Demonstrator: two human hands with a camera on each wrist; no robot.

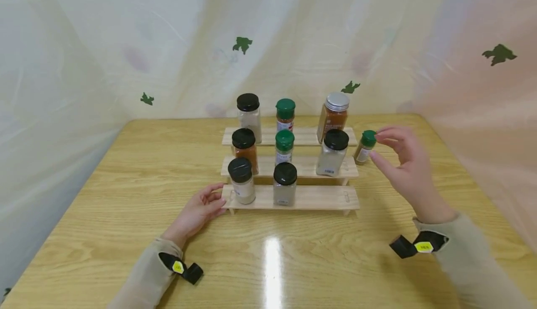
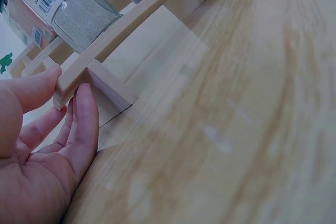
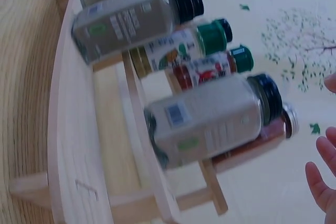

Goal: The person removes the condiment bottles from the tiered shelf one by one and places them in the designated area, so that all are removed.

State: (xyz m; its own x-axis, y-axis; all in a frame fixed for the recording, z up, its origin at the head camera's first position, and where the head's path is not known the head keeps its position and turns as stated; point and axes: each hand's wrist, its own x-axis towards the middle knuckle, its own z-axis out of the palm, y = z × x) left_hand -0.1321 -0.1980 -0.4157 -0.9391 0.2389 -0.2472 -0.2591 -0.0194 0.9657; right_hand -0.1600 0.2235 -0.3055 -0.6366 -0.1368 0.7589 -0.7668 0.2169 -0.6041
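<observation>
A three-tier wooden spice rack [image 1: 319, 197] stands on the table. At the left end of its lowest shelf, my left hand [image 1: 201, 211] pinches the board; the left wrist view shows the thumb [image 2: 39, 85] above and fingers below. A small green-capped spice jar [image 1: 363, 149] stands on the table just right of the rack, slightly tilted in view. My right hand [image 1: 404, 169] is beside it, thumb and fingers spread apart near the cap; whether they touch it I cannot tell. Only some right fingertips [image 3: 317, 184] show in the right wrist view, where that jar is out of sight.
On the lowest shelf are two black-capped jars [image 1: 244, 190] [image 1: 285, 191]. The middle shelf has a black-capped orange jar [image 1: 246, 155], a green-capped jar [image 1: 284, 153] and a black-capped jar [image 1: 332, 159]. Behind stand three more, including a silver-lidded jar [image 1: 333, 118]. A leaf-patterned curtain [image 1: 293, 43] hangs behind.
</observation>
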